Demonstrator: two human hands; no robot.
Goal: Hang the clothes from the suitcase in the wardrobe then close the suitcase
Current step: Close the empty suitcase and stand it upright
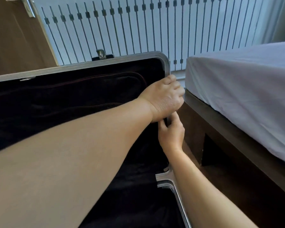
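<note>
both arms outstretched, left hand [164,97] above right hand [171,132], fingers curled.

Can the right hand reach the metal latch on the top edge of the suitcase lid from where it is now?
Probably not yet. The right hand sits low at the lid's side edge, under the left hand, which grips that edge; the latch is far along the top rim.

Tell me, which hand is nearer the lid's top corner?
Left. The left hand grips the lid edge just below that corner; the right hand pinches the same edge lower down.

Silver-rimmed suitcase [82,67] lined black; white bedsheet [247,89]; brown bed frame [220,129].
</note>
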